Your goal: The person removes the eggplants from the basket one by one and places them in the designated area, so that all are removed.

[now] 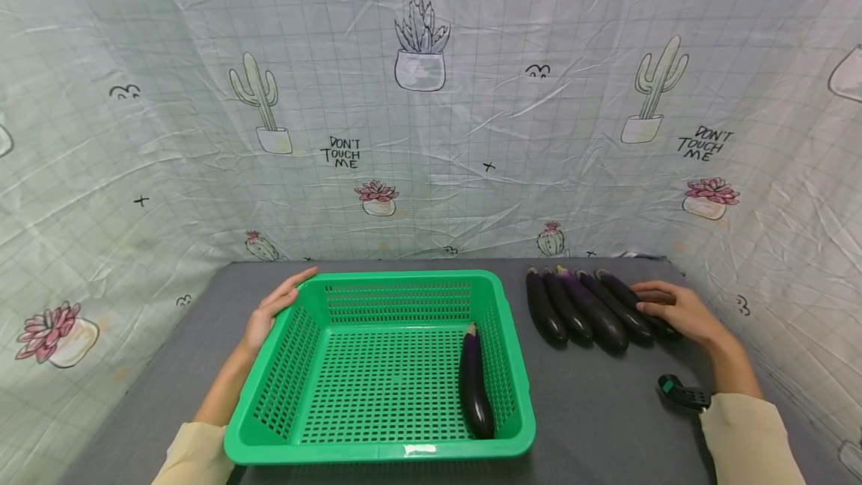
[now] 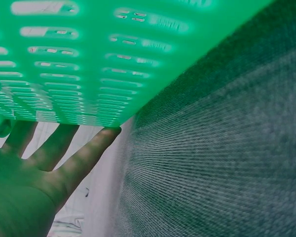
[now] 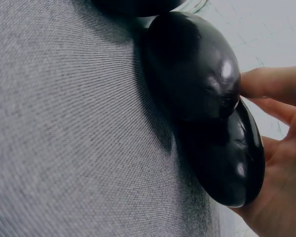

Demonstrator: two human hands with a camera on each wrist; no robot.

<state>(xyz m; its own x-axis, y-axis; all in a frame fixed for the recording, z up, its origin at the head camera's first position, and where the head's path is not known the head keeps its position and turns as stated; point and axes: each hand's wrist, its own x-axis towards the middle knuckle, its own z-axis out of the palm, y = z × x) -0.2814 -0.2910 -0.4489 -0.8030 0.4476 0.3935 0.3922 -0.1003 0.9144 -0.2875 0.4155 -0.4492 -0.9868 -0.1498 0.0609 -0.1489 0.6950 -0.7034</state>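
Observation:
A green plastic basket (image 1: 378, 453) stands before me, with one dark purple eggplant (image 1: 475, 388) lying along its right side. My left hand (image 1: 268, 314) rests against the basket's left wall. In the left wrist view, the fingers (image 2: 84, 158) stretch fairly straight along the outside of the slotted wall. To the right of the basket, several eggplants (image 1: 592, 313) lie side by side. My right hand (image 1: 683, 314) is at the rightmost eggplant (image 3: 232, 163), its thumb and fingers bent round it. Part of its grip is hidden behind the eggplant.
Grey cloth covers the table (image 1: 592, 425). A pale patterned sheet (image 1: 431, 133) hangs behind and along both sides. A black wrist device (image 1: 683, 393) sits on the right wrist.

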